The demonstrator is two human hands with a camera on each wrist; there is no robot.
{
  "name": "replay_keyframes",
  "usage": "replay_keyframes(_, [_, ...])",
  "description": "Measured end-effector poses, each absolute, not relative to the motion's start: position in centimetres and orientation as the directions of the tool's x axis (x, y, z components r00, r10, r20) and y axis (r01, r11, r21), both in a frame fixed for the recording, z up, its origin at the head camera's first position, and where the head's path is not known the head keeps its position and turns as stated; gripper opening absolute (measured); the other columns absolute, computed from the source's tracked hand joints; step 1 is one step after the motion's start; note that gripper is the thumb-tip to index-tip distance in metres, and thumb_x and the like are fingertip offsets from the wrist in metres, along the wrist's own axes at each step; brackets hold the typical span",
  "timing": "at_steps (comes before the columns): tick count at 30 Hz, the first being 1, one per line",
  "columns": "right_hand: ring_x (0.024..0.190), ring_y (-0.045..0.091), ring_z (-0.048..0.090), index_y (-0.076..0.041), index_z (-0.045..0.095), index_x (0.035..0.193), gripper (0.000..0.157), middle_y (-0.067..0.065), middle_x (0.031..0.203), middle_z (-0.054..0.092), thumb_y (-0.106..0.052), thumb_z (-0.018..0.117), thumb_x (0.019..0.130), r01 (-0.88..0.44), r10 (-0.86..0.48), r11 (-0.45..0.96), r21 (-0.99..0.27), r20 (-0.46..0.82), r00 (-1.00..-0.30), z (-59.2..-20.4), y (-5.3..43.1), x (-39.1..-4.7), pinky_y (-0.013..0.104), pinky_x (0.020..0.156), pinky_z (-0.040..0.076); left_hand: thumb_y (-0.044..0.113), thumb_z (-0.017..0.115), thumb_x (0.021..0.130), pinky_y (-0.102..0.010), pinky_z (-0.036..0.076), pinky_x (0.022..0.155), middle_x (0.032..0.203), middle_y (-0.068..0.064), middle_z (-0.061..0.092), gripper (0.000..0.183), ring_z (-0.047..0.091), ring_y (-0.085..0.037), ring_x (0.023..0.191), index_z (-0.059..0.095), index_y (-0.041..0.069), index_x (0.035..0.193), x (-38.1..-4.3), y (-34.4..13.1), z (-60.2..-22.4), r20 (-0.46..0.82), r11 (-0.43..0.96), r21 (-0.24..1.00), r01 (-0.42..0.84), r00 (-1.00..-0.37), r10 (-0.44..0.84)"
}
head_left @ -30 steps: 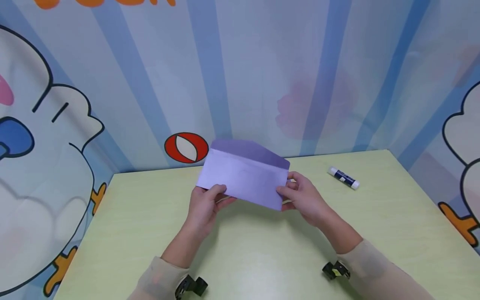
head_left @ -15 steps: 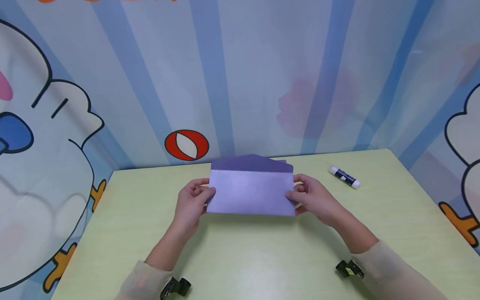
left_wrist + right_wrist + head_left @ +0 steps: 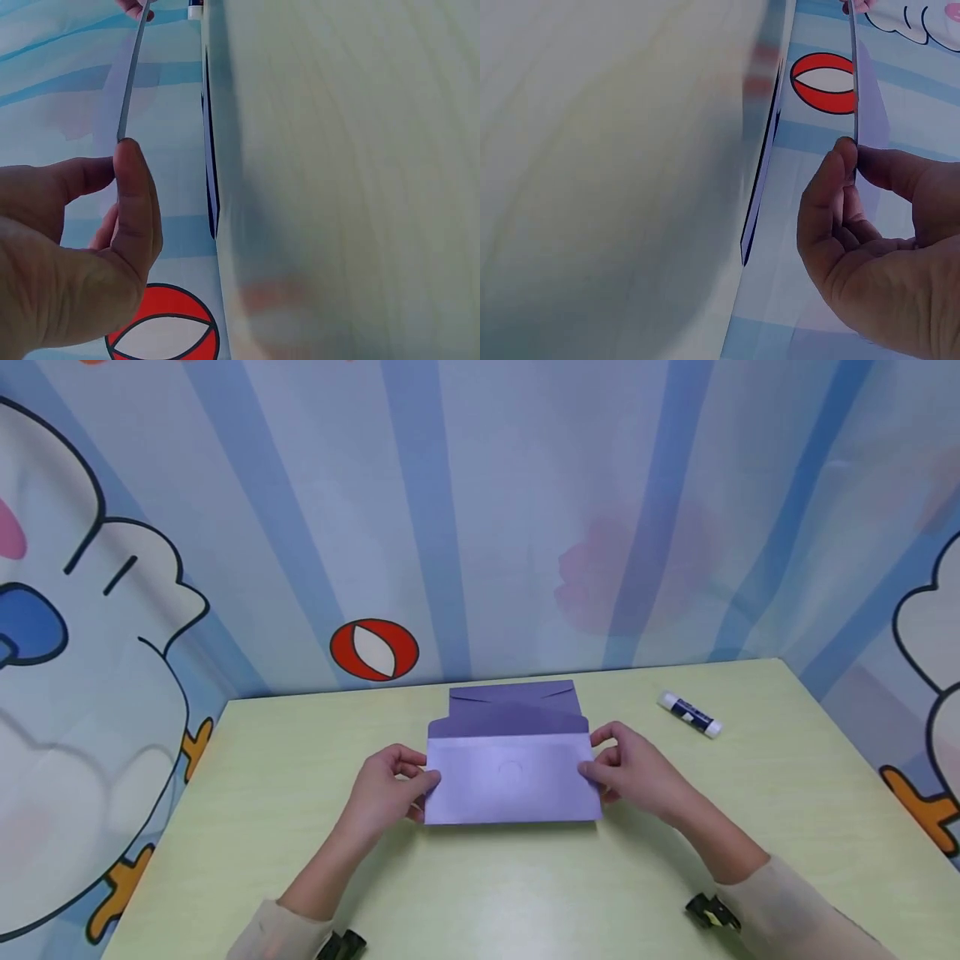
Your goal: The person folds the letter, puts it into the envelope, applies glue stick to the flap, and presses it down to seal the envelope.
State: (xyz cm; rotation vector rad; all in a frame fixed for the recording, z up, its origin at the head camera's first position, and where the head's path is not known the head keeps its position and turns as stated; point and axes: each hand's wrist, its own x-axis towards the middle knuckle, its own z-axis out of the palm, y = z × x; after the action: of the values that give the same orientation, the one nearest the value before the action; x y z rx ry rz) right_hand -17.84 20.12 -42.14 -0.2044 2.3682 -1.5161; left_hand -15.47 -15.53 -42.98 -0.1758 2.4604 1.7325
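Note:
Between both hands is a lilac envelope (image 3: 510, 789), front panel toward me, its darker flap (image 3: 498, 725) raised at the top. My left hand (image 3: 386, 789) pinches the left edge between thumb and fingers. On the opposite edge, my right hand (image 3: 637, 770) pinches it the same way. A second purple envelope (image 3: 517, 695) lies on the table behind, partly hidden by the held one. The left wrist view shows the held envelope (image 3: 133, 75) edge-on, raised above the table, while the other envelope (image 3: 211, 150) lies flat below.
A glue stick (image 3: 690, 714) with a dark blue label lies at the back right of the pale table (image 3: 510, 893). A printed backdrop (image 3: 510, 527) with blue stripes and cartoon figures stands along the table's back edge.
Both hands have levelled the tilted envelope and brought it lower and nearer to me. The second envelope behind it has come into view.

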Motion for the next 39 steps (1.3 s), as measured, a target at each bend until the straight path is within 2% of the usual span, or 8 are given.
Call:
replay_keyframes(7, [0.064, 0.021, 0.064, 0.005, 0.053, 0.124, 0.037, 0.009, 0.086, 0.065, -0.01, 0.075, 0.098, -0.049, -0.305, 0.547, -0.836, -0.145, -0.941, -42.5, 20.1, -17.7, 0.035, 0.06, 0.056, 0.009, 0.08, 0.095, -0.039, 0.061, 0.056, 0.084, -0.01, 0.068, 0.024, 0.068, -0.023, 0.055, 0.063, 0.0, 0.109, -15.0, -15.5, -43.3, -0.212, 0.484, 0.858, -0.172, -0.977, 0.029])
replay_keyframes(13, [0.065, 0.021, 0.064, 0.004, 0.055, 0.122, 0.036, 0.009, 0.086, 0.063, -0.011, 0.076, 0.098, -0.029, -0.299, 0.6, -0.799, -0.191, -0.935, -42.8, 20.0, -17.3, 0.037, 0.061, 0.056, 0.011, 0.08, 0.095, -0.036, 0.06, 0.054, 0.075, -0.006, 0.07, 0.021, 0.067, -0.021, 0.053, 0.063, 0.002, 0.103, -14.9, -15.3, -43.6, -0.222, 0.585, 0.798, -0.142, -0.973, 0.066])
replay_keyframes(26, [0.065, 0.02, 0.059, 0.0, 0.057, 0.112, 0.031, 0.008, 0.082, 0.062, -0.013, 0.079, 0.095, -0.036, -0.295, 0.713, -0.7, -0.253, -0.921, -43.0, 19.5, -17.3, 0.035, 0.062, 0.051, 0.014, 0.085, 0.09, -0.031, 0.053, 0.054, 0.069, -0.003, 0.065, 0.023, 0.061, -0.017, 0.054, 0.064, 0.005, 0.091, -14.9, -15.0, -43.5, -0.215, 0.721, 0.687, -0.085, -0.973, 0.09])
replay_keyframes(39, [0.071, 0.019, 0.058, -0.001, 0.061, 0.109, 0.033, 0.006, 0.086, 0.061, -0.019, 0.083, 0.093, -0.074, -0.299, 0.79, -0.608, -0.277, -0.913, -43.2, 19.4, -17.7, 0.035, 0.066, 0.05, 0.026, 0.092, 0.083, -0.032, 0.045, 0.064, 0.076, -0.002, 0.06, 0.034, 0.055, -0.019, 0.071, 0.065, 0.007, 0.091, -15.2, -14.5, -43.4, -0.25, 0.856, 0.516, -0.04, -0.962, 0.106])
